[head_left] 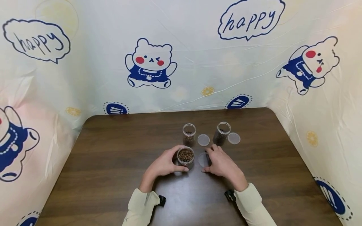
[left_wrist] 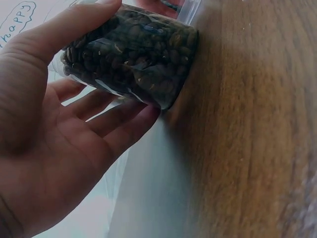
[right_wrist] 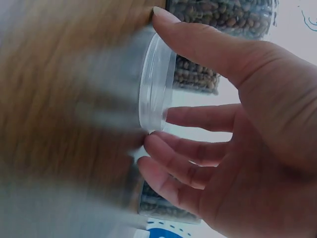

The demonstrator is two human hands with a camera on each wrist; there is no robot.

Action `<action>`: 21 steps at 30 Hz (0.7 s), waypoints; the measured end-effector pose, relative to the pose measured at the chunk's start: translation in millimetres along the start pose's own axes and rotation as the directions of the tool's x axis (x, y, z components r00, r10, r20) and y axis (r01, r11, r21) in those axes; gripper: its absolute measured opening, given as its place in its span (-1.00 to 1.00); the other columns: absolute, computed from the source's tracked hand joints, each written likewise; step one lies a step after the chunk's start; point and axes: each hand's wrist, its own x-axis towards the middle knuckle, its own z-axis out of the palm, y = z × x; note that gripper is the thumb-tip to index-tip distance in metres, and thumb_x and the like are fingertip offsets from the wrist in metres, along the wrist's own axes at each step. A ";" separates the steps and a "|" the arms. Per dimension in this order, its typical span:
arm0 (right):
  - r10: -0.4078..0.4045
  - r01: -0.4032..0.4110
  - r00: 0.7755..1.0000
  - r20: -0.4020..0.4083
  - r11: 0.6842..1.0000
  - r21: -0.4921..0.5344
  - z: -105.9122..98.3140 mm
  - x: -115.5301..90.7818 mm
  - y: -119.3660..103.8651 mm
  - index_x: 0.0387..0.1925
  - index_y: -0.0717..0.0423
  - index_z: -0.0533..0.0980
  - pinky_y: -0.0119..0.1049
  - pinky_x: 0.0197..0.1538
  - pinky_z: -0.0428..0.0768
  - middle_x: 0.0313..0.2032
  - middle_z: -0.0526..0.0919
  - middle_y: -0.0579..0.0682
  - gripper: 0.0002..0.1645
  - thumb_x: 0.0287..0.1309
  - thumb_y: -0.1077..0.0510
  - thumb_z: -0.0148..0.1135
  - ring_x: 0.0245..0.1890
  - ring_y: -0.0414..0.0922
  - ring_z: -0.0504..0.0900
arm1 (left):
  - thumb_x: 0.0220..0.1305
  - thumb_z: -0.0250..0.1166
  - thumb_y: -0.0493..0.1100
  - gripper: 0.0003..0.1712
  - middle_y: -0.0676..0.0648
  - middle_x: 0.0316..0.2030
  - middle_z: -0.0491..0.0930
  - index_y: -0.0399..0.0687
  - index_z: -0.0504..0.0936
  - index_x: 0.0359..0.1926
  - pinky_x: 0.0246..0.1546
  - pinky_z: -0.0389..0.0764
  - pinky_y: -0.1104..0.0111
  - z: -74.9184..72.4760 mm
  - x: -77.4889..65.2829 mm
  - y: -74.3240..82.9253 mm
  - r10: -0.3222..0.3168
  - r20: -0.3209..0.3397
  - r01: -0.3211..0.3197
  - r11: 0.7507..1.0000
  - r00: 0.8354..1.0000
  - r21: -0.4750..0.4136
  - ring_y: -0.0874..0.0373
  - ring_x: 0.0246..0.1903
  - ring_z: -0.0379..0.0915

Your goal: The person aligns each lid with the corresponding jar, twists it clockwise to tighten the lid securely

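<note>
My left hand (head_left: 165, 162) grips a clear jar (left_wrist: 131, 54) of brown coffee beans (head_left: 185, 154) that stands uncapped on the table. The thumb lies along one side and the fingers along the other. To its right, a clear round lid (head_left: 203, 159) rests on the table, also seen as a lid edge (right_wrist: 157, 82) in the right wrist view. My right hand (head_left: 222, 162) spreads around that lid, thumb on the near side and fingers on the far side. The index fingertip appears to touch its edge; a firm grasp is not visible.
Behind stand two more uncapped clear jars, a left jar (head_left: 189, 135) with brown beans and a right jar (head_left: 222, 133) with darker contents. Beside them lie a middle lid (head_left: 203, 140) and a right lid (head_left: 233, 138). The brown table (head_left: 118, 150) meets a printed curtain (head_left: 195, 62).
</note>
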 end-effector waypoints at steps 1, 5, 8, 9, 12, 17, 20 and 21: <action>-0.008 0.008 1.000 0.002 1.000 -0.007 -0.1 0.9 1.0 0.15 0.32 0.56 0.03 0.13 0.63 0.01 0.56 0.20 -0.11 -0.09 -0.13 0.72 0.05 0.16 0.55 | 0.05 0.69 0.04 -0.12 0.15 0.17 0.67 0.30 0.47 0.37 0.30 0.55 0.13 0.3 0.0 -0.5 0.001 0.000 -0.001 1.000 1.000 -0.001 0.19 0.18 0.59; -0.041 0.041 0.999 0.000 0.999 -0.020 -1.6 4.3 3.9 0.02 0.33 0.56 0.02 0.14 0.62 -0.06 0.57 0.18 -0.23 -0.08 -0.07 0.71 0.01 0.15 0.57 | 0.04 0.69 0.04 -0.13 0.18 0.17 0.67 0.33 0.48 0.36 0.31 0.54 0.16 1.5 0.0 -2.4 -0.001 -0.006 0.001 1.000 1.000 0.001 0.23 0.18 0.59; -0.069 0.069 0.998 -0.006 0.997 -0.017 -2.8 5.0 5.7 0.05 0.31 0.52 0.04 0.18 0.61 -0.08 0.59 0.16 -0.25 -0.08 0.00 0.69 0.04 0.14 0.58 | 0.04 0.69 0.03 -0.13 0.19 0.17 0.66 0.33 0.48 0.36 0.32 0.53 0.17 1.8 -0.3 -2.8 -0.008 -0.009 0.008 1.000 1.000 0.001 0.24 0.18 0.58; -0.079 0.079 0.997 -0.009 0.997 -0.013 -3.1 4.7 6.2 0.07 0.31 0.51 0.05 0.20 0.59 -0.09 0.59 0.15 -0.24 -0.08 0.03 0.67 0.05 0.14 0.58 | 0.04 0.69 0.03 -0.13 0.19 0.17 0.66 0.33 0.48 0.36 0.33 0.53 0.17 1.8 -0.4 -2.8 -0.011 -0.009 0.011 1.000 1.000 -0.001 0.24 0.19 0.58; -0.095 0.095 0.995 -0.008 0.995 0.011 -4.4 3.0 7.2 0.14 0.32 0.46 0.05 0.21 0.58 -0.08 0.55 0.16 -0.21 -0.07 0.08 0.63 0.05 0.13 0.55 | 0.04 0.69 0.03 -0.13 0.19 0.18 0.66 0.33 0.49 0.36 0.33 0.53 0.16 2.0 -0.5 -2.5 -0.019 -0.006 0.019 1.000 1.000 -0.006 0.24 0.19 0.58; -0.100 0.100 0.995 -0.016 0.994 0.053 -6.6 0.8 7.4 0.22 0.35 0.42 0.01 0.13 0.59 -0.03 0.50 0.18 -0.15 -0.10 0.13 0.59 0.03 0.09 0.52 | 0.06 0.69 0.05 -0.14 0.17 0.18 0.66 0.32 0.48 0.37 0.32 0.54 0.15 2.7 0.1 -2.7 -0.016 -0.003 0.015 1.000 1.000 -0.015 0.23 0.19 0.59; -0.115 0.116 0.993 -0.020 0.992 0.054 -7.4 0.7 7.6 0.22 0.38 0.42 0.00 0.13 0.60 -0.05 0.51 0.17 -0.15 -0.09 0.15 0.59 0.01 0.08 0.52 | 0.06 0.68 0.06 -0.14 0.17 0.19 0.66 0.32 0.48 0.37 0.31 0.54 0.15 3.1 0.2 -3.7 -0.016 -0.004 0.015 1.000 1.000 -0.018 0.23 0.19 0.58; -0.122 0.123 0.992 -0.020 0.991 0.050 -7.4 1.0 7.8 0.21 0.38 0.42 0.00 0.12 0.59 -0.07 0.51 0.16 -0.16 -0.08 0.15 0.59 0.00 0.07 0.51 | 0.06 0.68 0.05 -0.14 0.17 0.19 0.66 0.32 0.48 0.37 0.31 0.54 0.15 3.2 0.2 -4.1 -0.016 -0.005 0.016 1.000 1.000 -0.017 0.23 0.19 0.58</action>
